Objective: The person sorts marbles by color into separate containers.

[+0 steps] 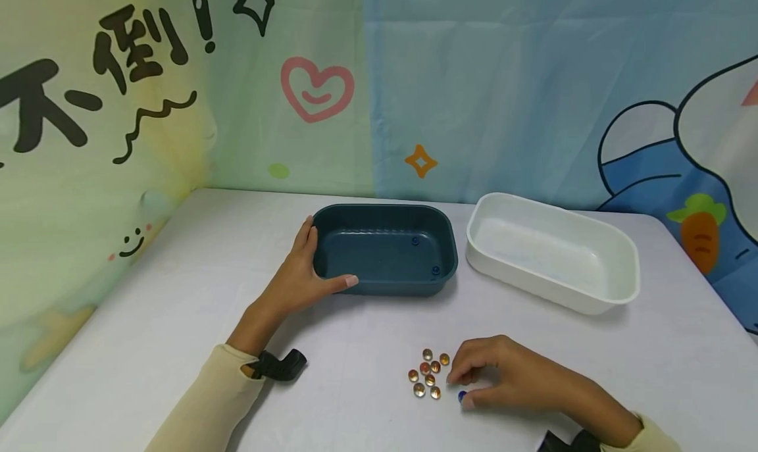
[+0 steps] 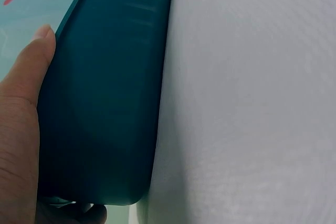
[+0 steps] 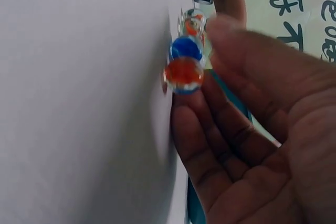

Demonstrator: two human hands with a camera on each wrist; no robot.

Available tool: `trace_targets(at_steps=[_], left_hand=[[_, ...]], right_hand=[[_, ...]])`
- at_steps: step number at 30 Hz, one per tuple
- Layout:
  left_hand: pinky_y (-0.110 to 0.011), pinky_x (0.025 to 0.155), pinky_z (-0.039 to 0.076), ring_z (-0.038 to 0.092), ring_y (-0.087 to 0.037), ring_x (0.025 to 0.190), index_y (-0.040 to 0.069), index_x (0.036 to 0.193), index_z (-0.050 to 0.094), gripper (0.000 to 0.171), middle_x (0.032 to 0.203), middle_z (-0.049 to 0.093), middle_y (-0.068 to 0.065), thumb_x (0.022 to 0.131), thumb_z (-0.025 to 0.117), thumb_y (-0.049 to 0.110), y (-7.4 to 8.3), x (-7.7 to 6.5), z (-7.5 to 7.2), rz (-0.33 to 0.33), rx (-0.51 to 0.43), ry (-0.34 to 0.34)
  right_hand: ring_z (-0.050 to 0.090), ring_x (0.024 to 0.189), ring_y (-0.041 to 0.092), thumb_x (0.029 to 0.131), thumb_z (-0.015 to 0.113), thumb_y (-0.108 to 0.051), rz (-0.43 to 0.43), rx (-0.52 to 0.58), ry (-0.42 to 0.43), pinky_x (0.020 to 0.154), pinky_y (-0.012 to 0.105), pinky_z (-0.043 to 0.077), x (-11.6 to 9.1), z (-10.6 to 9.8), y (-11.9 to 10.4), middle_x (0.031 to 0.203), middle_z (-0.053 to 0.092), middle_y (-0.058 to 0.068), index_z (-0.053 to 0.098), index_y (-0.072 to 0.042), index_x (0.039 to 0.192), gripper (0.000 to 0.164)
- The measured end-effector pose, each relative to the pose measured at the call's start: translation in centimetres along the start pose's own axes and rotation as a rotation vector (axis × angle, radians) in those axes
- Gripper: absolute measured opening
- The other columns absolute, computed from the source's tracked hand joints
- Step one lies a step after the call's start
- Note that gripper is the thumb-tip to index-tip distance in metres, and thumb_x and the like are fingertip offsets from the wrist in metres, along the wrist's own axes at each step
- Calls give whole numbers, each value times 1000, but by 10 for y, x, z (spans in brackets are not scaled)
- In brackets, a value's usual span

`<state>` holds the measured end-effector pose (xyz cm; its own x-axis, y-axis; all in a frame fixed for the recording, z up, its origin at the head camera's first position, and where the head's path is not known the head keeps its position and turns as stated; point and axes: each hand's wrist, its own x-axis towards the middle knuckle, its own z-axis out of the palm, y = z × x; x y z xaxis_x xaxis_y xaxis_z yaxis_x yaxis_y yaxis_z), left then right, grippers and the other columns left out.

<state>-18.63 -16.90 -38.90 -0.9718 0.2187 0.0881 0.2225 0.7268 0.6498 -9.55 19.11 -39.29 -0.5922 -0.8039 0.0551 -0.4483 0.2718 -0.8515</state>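
Head view: your left hand [image 1: 299, 276] holds the near left corner of the dark teal tray [image 1: 387, 287], thumb along the near rim, fingers against the end wall. Two blue beads [image 1: 435, 270] lie on its floor. Your right hand [image 1: 505, 373] is low over the white-covered table [image 1: 343, 366], thumb and fingertips parted, with a third blue bead [image 1: 461, 396] at the thumb tip; firm contact cannot be confirmed. Just left of the fingertips lies a loose bead cluster [image 1: 424, 368], clear and orange. Principal risk: the bead looks small and slick, so an off-centre pinch could shoot it away. Secondary risk: a sideways brush of your fingers could scatter the cluster. The covering appears smooth and likely to offer a rolling bead little resistance. A white tray [image 1: 541, 254] stands beside the teal one, at right. A printed fabric backdrop [image 1: 503, 103] hangs behind and at left.

Left wrist view: your thumb lies on the teal rim, other fingers curl at the end wall. An uneven pull here could tilt the tray and shift its contents.

Right wrist view: thumb and fingers show a gap, blue and orange beads overlapping within it; the crowding hides exact contact and raises the chance of knocking a neighbour.
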Motion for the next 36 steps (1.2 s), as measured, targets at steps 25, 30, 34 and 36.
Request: trace_targets(at_steps=[25,30,34,36], left_hand=[[-50,112,24,7,-23,147,1,155,6,125,161,-11,3,73,67,74,0,-2,-3,4,12,-1],[-50,112,24,7,-23,147,1,155,6,126,161,-11,6,72,67,74,0,-2,-4,-2,8,-2],[-51,111,25,8,-24,147,1,155,7,126,162,-9,2,72,68,73,0,-1,-3,4,5,-4],[-51,111,25,8,-24,147,1,155,7,126,162,-9,2,72,68,74,0,-1,-3,2,15,0]], right_hand=[[61,89,4,91,71,-14,-71,-167,16,78,25,52,2,1,0,97,64,-15,76,-21,98,12],[61,87,5,92,70,-16,-76,-142,23,77,25,52,2,0,-1,97,64,-13,77,-20,98,10],[61,87,6,91,70,-15,-81,-126,23,77,25,52,2,0,-1,97,64,-13,77,-19,97,10],[62,85,6,91,70,-15,-80,-111,24,76,25,53,4,0,-2,96,65,-12,77,-19,97,10]])
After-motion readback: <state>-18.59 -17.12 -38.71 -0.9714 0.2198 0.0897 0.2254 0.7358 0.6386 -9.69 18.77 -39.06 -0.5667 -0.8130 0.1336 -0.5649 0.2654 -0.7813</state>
